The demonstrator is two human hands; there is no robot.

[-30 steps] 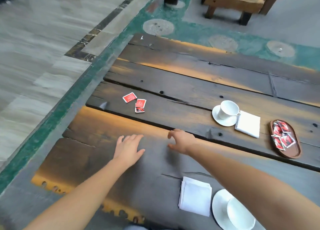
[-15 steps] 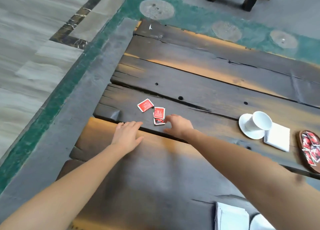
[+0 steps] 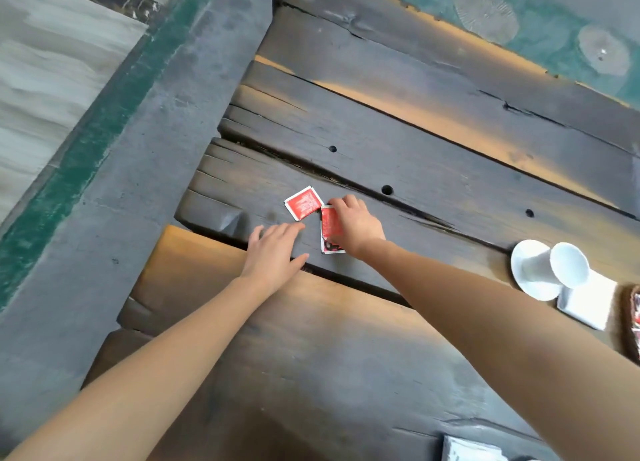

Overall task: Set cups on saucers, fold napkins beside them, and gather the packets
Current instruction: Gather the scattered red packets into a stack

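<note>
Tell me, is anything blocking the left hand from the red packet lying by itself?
Nothing visible does. The left hand lies flat on the wooden table just below the lone red packet, with only bare wood between them. The right hand rests on the other packets.

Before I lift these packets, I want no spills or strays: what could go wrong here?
1. The right hand lies on two overlapping red packets; pinching may lift only one.
2. The third packet lies loose beside them, untouched, and could be knocked into the plank gap close behind.
3. The cup stands near the right forearm; a wide sweep back might bump it.
</note>
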